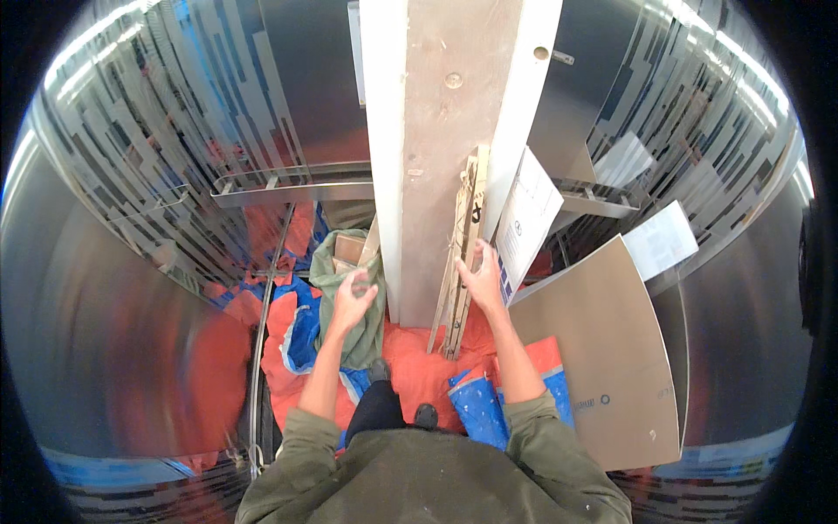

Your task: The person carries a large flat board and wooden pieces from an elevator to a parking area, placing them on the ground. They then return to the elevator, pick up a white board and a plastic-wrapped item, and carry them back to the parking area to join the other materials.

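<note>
My left hand [352, 299] is raised with its fingers bent and apart, holding nothing. Below and behind it stands a green sack [356, 336] with pieces of wood or board sticking out of its top. My right hand [483, 278] has its thumb and fingers apart beside a bundle of thin wooden strips [461, 253]; whether it touches them I cannot tell. The strips lean upright against a tall, wide board [454, 113] with pale edges, which stands in front of me. A white printed sheet or panel [529, 218] leans just right of the strips.
Red and blue sheeting [410, 358] covers the floor around my feet. A large brown cardboard sheet [602, 358] leans at the right, with a white paper [662, 240] above it. Shiny metal walls with a handrail [297, 188] surround me closely.
</note>
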The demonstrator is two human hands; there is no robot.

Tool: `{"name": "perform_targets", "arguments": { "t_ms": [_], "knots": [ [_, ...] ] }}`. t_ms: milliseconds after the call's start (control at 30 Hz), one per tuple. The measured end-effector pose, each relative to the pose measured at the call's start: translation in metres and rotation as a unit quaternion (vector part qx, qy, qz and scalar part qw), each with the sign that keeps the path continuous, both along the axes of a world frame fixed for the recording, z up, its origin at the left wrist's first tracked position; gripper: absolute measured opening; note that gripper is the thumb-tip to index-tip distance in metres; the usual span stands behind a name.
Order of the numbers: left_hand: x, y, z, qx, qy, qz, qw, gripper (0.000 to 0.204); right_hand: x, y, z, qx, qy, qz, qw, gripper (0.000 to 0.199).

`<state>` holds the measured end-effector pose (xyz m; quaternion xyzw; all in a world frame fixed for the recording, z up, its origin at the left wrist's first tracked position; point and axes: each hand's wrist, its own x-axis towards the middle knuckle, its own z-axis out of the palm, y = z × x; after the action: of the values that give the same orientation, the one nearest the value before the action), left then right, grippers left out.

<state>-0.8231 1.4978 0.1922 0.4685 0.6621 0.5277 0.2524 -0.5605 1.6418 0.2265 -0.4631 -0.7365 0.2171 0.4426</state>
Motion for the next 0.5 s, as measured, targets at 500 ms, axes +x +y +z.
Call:
{"name": "perform_targets", "arguments": {
  "t_ms": [500],
  "knots": [
    [-0.007,0.170,-0.057,-0.087,-0.057,-0.179,0.978,0.055,-0.083,0.133,-0.076,-0.045,0.010,-0.231,0.972,0.102]
  ]
}}
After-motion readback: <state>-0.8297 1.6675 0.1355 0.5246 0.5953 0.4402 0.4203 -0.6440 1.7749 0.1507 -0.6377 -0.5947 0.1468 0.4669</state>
